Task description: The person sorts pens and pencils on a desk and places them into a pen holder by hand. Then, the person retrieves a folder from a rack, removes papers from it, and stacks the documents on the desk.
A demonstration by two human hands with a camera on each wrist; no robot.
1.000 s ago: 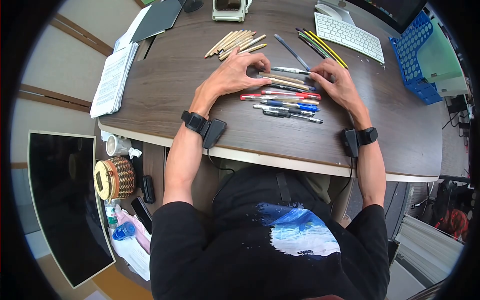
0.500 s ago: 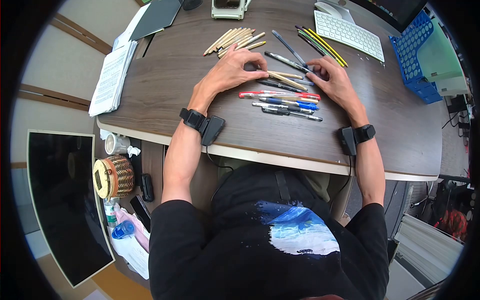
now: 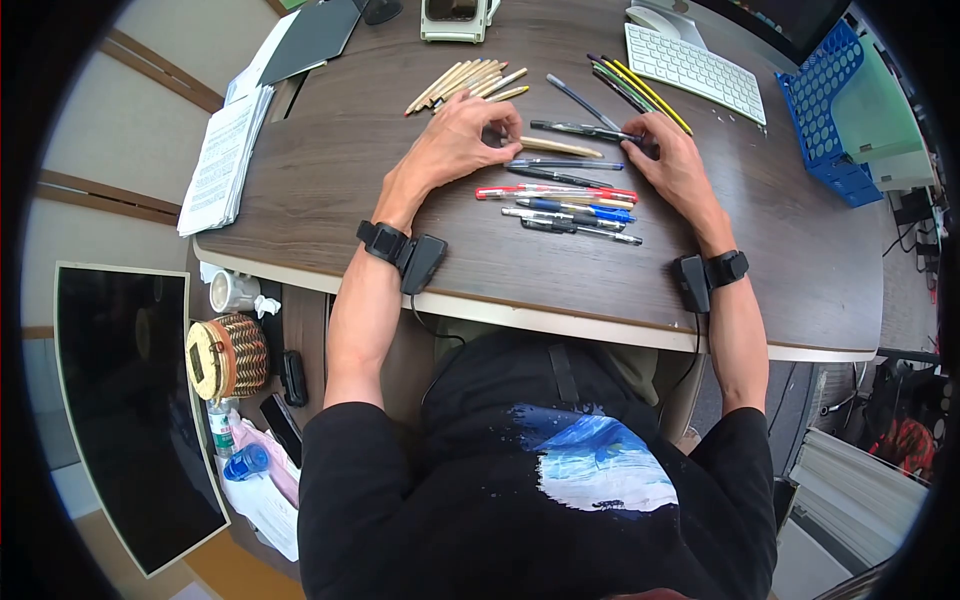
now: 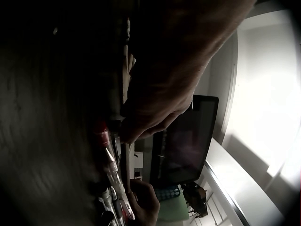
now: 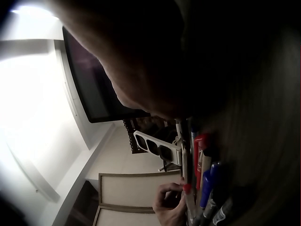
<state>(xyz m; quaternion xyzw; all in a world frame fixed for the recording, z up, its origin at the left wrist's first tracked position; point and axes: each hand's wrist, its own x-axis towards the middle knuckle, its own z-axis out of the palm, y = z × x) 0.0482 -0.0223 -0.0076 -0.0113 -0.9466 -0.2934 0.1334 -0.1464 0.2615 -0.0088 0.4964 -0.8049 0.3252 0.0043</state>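
Observation:
In the head view my left hand (image 3: 462,138) pinches the left end of a plain wooden pencil (image 3: 560,148) between thumb and forefinger. My right hand (image 3: 676,165) pinches the right end of a black pen (image 3: 575,128), which lies just beyond the pencil. Nearer me is a row of pens: a clear blue-capped pen (image 3: 570,163), a black pen (image 3: 560,178), red pens (image 3: 555,193), a blue pen (image 3: 580,209) and a clear black-capped pen (image 3: 580,229). The left wrist view is dark, with a red-ended clear pen (image 4: 115,176) below the left hand.
Wooden pencils (image 3: 460,82) lie in a bunch beyond my left hand. A grey-blue pen (image 3: 583,101) and several dark and yellow pencils (image 3: 650,92) lie beyond the right. Farther right are a keyboard (image 3: 697,72) and a blue basket (image 3: 825,125); papers (image 3: 226,160) are stacked left.
The left hand has drawn wooden pencils up and left, off the row, uncovering the blue-capped pen. The right hand's black pen has tilted, then swung nearly level, slightly farther from me.

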